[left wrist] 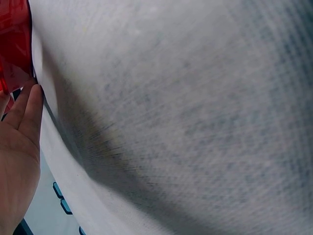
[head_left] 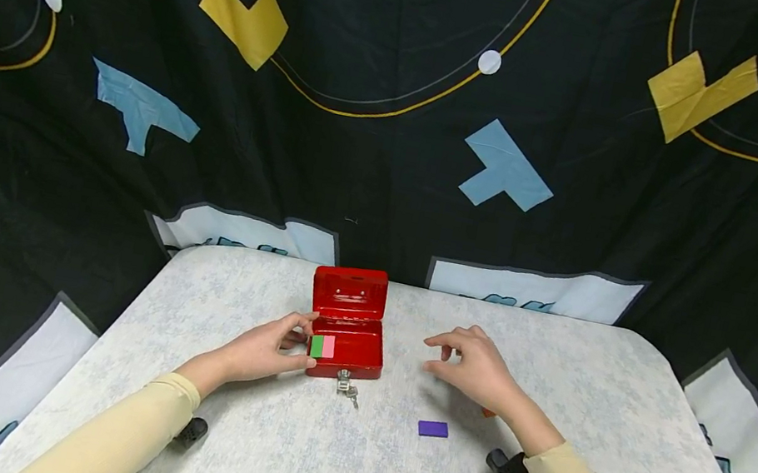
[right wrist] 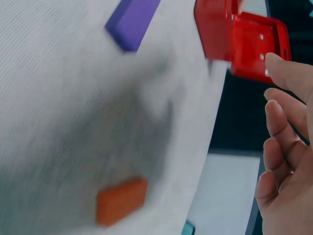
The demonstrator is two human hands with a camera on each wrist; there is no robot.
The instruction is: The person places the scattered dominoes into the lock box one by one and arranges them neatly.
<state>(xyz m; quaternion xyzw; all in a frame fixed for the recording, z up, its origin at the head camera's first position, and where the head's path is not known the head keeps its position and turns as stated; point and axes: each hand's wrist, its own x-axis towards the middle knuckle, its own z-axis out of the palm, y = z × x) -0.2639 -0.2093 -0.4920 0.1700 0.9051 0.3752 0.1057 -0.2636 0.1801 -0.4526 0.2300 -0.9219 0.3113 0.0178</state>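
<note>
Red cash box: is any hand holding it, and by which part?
The left hand holds the red cash box by its left end; the right hand holds nothing.

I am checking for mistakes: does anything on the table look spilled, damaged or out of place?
Nothing stands out as spilled, damaged or out of place. The red box stands open, with the green block and pink block side by side inside. The purple block and orange block lie apart on the table.

1. Shows a red box (left wrist: 14, 39), cropped, toward the visible edge of the pale, flecked desk (left wrist: 195, 98).
2. Has the left hand's (left wrist: 19, 156) fingertips at the box.
3. Catches blue marks (left wrist: 65, 206) beyond the desk's edge.
</note>
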